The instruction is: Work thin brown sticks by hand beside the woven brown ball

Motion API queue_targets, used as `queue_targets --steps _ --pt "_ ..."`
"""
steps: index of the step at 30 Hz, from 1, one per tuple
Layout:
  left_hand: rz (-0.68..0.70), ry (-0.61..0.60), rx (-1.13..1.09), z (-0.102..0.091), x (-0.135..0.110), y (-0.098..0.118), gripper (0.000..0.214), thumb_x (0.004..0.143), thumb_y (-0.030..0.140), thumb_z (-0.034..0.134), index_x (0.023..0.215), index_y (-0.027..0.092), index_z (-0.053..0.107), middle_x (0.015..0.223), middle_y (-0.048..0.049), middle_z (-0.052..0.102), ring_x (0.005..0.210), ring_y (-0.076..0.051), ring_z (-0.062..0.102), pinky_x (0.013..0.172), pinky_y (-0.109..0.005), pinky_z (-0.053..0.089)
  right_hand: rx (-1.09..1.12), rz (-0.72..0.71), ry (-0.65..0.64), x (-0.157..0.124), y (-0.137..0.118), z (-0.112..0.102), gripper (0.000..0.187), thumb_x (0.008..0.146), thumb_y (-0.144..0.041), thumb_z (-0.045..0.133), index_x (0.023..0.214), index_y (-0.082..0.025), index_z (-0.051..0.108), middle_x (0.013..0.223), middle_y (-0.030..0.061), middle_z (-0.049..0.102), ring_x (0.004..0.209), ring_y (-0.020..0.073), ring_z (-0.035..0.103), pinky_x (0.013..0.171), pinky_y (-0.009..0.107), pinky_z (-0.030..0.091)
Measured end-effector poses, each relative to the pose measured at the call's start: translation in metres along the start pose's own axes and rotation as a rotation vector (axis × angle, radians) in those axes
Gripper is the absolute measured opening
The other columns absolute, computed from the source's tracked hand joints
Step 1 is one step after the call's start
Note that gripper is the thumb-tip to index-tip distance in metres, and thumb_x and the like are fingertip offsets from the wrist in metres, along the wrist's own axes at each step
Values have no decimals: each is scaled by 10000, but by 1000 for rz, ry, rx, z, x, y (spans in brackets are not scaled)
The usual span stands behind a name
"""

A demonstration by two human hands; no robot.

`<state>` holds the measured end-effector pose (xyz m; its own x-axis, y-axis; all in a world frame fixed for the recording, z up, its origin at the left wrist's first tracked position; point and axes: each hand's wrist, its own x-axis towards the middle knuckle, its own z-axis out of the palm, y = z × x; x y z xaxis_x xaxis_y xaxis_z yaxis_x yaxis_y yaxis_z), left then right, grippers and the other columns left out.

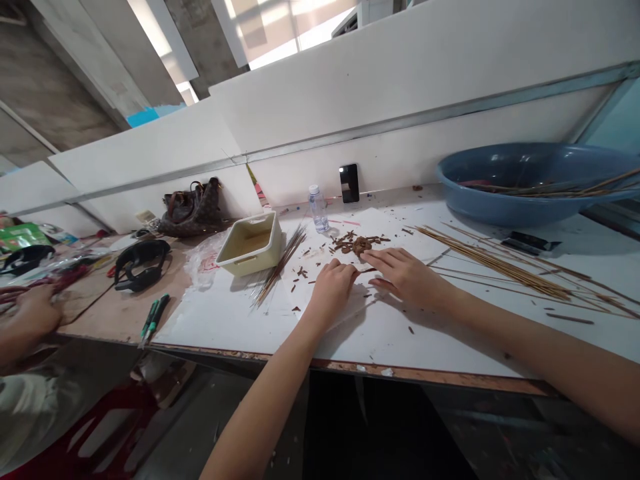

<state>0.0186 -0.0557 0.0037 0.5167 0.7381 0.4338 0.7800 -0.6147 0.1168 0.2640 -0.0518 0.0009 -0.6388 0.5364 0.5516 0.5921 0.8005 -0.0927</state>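
Observation:
On the white tabletop [235, 317], my left hand [331, 287] is closed, its thumb and fingertips pinching a thin brown stick [367, 270]. My right hand [407, 277] lies palm down just to the right, fingers stretched out over the stick. Its fingertips reach close to a brown clay-like lump [361, 245]. Small brown rolled pieces [345, 240] are scattered around the lump, and crumbs lie below my hands. A bundle of thin tan sticks [490, 260] rests to the right of my right hand. The far end of the held stick is hard to make out.
A pale yellow tub [250, 263] with liquid and thin wires [283, 263] stand left. Behind are a water bottle [319, 210] and a phone [349, 183]. A large blue basin [505, 207] sits right. At far left, a co-worker's hand [37, 313] is near green-handled cutters [155, 317].

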Motion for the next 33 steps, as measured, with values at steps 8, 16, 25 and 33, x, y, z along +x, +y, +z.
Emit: queue_targets --steps 8,16,25,33 --pt "-248 206 -2 -6 -2 -14 184 1107 197 601 954 234 697 932 -76 783 971 -301 632 867 -429 515 325 37 -150 0 -21 -3 208 1147 -320 508 1087 -237 689 955 83 763 869 256 718 798 387 560" --pt "-282 249 -4 -5 -4 -19 177 1081 178 615 934 245 687 919 -67 778 965 -291 649 855 -422 536 58 154 -139 9 3 28 123 1099 -333 585 1056 -226 628 914 87 739 833 277 687 745 386 516" --pt "-325 411 -17 -12 -8 -22 135 1127 241 598 1068 235 718 1032 -79 805 1012 -287 669 912 -431 546 13 17 -104 39 -8 39 292 1045 -415 708 1212 -184 646 1092 152 744 998 353 713 887 492 592" --pt "-307 421 -63 -12 -6 -19 127 1114 228 618 1080 243 740 1032 -77 815 1017 -281 689 902 -426 569 174 96 131 26 13 47 379 1117 -168 459 1459 -229 610 1331 148 769 1181 324 773 1002 500 645"
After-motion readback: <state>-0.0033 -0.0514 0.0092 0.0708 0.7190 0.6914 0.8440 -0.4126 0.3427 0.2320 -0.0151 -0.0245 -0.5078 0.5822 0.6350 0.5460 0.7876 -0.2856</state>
